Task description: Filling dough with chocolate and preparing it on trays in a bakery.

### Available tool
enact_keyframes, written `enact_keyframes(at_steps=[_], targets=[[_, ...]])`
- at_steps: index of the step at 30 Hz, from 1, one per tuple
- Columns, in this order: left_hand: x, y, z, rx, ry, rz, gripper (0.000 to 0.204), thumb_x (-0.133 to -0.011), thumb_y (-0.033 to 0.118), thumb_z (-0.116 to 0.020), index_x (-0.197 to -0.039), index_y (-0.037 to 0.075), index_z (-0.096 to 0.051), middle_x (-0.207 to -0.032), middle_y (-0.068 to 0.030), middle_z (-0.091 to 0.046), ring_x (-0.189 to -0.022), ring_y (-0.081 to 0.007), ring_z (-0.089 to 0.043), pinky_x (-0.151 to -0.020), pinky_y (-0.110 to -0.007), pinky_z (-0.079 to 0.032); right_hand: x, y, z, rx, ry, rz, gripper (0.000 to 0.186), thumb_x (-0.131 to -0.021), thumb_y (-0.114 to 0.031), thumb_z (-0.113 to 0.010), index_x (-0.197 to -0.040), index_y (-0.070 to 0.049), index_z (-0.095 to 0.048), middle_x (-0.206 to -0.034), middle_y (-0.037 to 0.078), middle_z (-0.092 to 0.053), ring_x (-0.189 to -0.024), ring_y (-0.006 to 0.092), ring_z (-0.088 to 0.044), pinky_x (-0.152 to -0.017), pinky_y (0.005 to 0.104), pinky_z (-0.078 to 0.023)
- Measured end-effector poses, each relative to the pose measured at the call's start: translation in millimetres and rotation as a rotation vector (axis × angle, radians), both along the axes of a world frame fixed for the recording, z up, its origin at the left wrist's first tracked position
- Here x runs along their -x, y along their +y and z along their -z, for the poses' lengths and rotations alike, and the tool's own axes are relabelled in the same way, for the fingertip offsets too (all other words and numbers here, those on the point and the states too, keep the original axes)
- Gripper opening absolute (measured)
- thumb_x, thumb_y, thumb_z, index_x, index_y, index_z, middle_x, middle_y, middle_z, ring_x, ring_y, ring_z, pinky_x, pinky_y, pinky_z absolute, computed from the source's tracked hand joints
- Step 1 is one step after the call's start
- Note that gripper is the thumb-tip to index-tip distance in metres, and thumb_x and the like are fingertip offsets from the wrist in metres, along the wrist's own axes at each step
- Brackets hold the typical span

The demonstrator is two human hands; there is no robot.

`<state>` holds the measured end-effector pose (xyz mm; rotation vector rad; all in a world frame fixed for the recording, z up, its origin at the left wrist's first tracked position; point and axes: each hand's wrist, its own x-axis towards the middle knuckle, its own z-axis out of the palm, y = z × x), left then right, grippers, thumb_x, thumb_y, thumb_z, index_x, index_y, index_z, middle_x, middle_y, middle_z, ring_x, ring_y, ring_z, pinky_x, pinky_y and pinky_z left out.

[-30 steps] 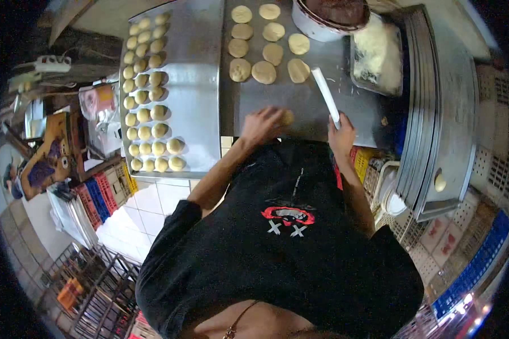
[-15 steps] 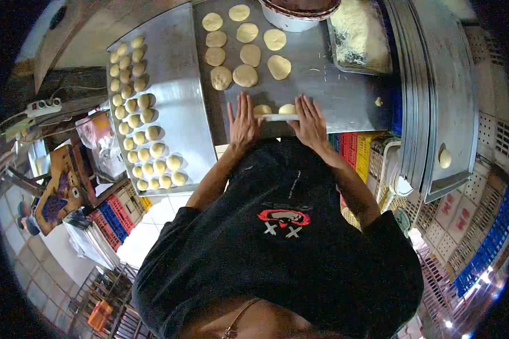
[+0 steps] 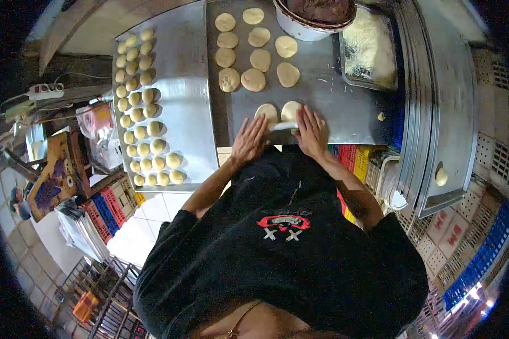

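A pale rolling pin (image 3: pixel 284 126) lies crosswise at the near edge of the metal work surface (image 3: pixel 333 113). My left hand (image 3: pixel 251 138) rests on its left end and my right hand (image 3: pixel 311 133) on its right end, both flat with fingers stretched out. Just beyond the pin are two flattened dough pieces, a left one (image 3: pixel 266 112) and a right one (image 3: pixel 290 110), the latter beside my right fingertips. Farther off, several flat dough rounds (image 3: pixel 253 79) lie in columns.
At left, a metal tray (image 3: pixel 184 113) carries rows of dough balls (image 3: pixel 157 146). A white tub (image 3: pixel 302 31) with brown filling stands at the back, beside a tray (image 3: pixel 370 86) of pale yellow shreds. Stacked metal trays (image 3: pixel 455 85) stand at right, one dough ball (image 3: pixel 441 177) on top.
The two dough pieces by the pin have become flatter and wider. My hands and the pin have drawn nearer to my body relative to them. The whole view has shifted slightly.
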<state>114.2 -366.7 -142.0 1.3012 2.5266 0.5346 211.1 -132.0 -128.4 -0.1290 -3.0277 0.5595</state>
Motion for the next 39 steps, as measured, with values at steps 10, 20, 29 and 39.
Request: enact_keyframes(at_steps=[10, 20, 29, 39], targets=[[30, 0, 22, -0.122, 0.097, -0.283, 0.035, -0.086, 0.021, -0.063, -0.118, 0.009, -0.062, -0.139, -0.0174, -0.038, -0.124, -0.0407, -0.035, -0.100, -0.053, -0.031, 28, 35, 0, -0.038, 0.185, 0.172, 0.024, -0.076, -0.011, -0.068, -0.100, -0.005, -0.068, -0.103, 0.017, -0.054, -0.105, 0.0363, -0.051, -0.081, 0.0422, -0.047], [42, 13, -70, -0.401, -0.461, -0.306, 0.013, -0.080, 0.015, -0.066, -0.082, 0.004, -0.060, -0.076, -0.0133, -0.061, -0.081, -0.0307, -0.062, -0.067, -0.040, -0.048, 58, 46, -7, 0.474, -0.010, 0.309, 0.028, -0.070, -0.026, -0.078, -0.072, -0.001, -0.067, -0.063, 0.017, -0.064, -0.055, 0.0295, -0.062, -0.055, 0.0406, -0.046], [33, -41, -15, -0.363, 0.087, -0.284, 0.055, -0.080, 0.012, -0.064, -0.133, 0.006, -0.047, -0.116, -0.0150, -0.061, -0.112, -0.0316, -0.054, -0.097, -0.043, -0.040, 125, 63, -9, 0.065, 0.006, 0.175, 0.031, -0.078, -0.007, -0.064, -0.110, -0.004, -0.066, -0.100, 0.019, -0.068, -0.086, 0.0384, -0.066, -0.074, 0.0452, -0.052], [0, -225, 1, 0.179, 0.468, -1.160, 0.055, -0.081, 0.038, -0.068, -0.119, 0.003, -0.052, -0.108, -0.0191, -0.057, -0.100, -0.0384, -0.054, -0.085, -0.048, -0.043, 50, 22, 4, 0.170, 0.142, 0.365, 0.019, -0.083, -0.013, -0.064, -0.098, -0.003, -0.066, -0.090, 0.017, -0.066, -0.086, 0.0386, -0.063, -0.074, 0.0435, -0.050]])
